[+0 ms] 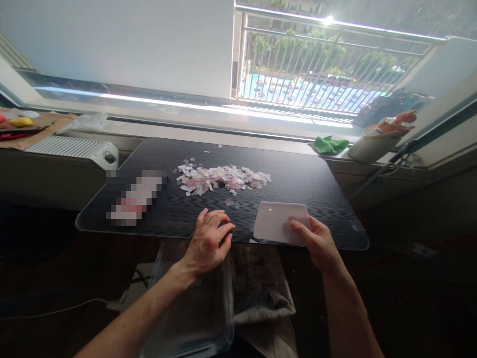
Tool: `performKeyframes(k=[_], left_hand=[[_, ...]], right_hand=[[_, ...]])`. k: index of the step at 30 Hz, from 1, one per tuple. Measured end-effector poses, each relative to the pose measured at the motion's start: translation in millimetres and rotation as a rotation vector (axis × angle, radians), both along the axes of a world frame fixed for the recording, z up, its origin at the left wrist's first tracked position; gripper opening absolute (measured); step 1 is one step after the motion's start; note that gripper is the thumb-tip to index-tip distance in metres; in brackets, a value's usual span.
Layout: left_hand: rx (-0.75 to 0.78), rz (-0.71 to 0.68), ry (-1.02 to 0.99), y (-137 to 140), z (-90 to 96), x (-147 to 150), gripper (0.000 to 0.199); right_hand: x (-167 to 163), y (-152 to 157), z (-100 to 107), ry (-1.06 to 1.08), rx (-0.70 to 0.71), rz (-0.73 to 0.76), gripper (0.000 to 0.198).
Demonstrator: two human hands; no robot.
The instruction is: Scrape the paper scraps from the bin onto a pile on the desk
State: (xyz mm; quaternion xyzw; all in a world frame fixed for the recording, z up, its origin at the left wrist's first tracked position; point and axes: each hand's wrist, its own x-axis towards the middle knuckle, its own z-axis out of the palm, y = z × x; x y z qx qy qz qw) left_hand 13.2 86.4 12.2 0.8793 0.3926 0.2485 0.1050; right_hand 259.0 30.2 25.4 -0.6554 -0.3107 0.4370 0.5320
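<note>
In the head view, my right hand (316,237) grips a flat white plastic scraper (278,219) by its right end, thumb on top, at the front edge of the dark table (305,174). My left hand (211,236) is over the table's front edge with its fingers bent and apart, holding nothing. Beyond both hands lies a long heap of small pale paper scraps (223,178). A few loose scraps (229,202) lie between the heap and my left hand. To the left is a pixelated pale and red item (136,199) whose kind I cannot make out.
Below the front edge stand a clear plastic bin (227,318) and a cloth-like bag (261,283). A green cloth (328,144) and a pale pot-like container (374,141) are on the sill at right. A white radiator (84,151) is at left.
</note>
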Motion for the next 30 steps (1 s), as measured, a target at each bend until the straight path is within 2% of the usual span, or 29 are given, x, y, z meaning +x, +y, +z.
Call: performKeyframes(k=[5, 10, 15, 21, 25, 30], left_hand=[[-0.030, -0.143, 0.035, -17, -1.3, 18, 0.026], [-0.001, -0.248, 0.071, -25, -2.5, 21, 0.027], [0.001, -0.165, 0.089, -25, -2.9, 21, 0.034], [0.091, -0.129, 0.027, -17, -14.4, 29, 0.022], [0.171, -0.147, -0.040, -17, -17.3, 33, 0.017], [0.172, -0.188, -0.004, -22, -13.6, 33, 0.013]], right_hand=[[-1, 11, -8, 0.014, 0.071, -0.110, 0.032], [-2, 20, -19, 0.045, 0.104, -0.108, 0.031], [-1, 18, -19, 0.034, 0.108, -0.103, 0.031], [-3, 19, -19, 0.012, 0.135, -0.108, 0.033], [-2, 19, -21, 0.008, 0.136, -0.112, 0.030], [-2, 19, -21, 0.017, 0.145, -0.113, 0.030]])
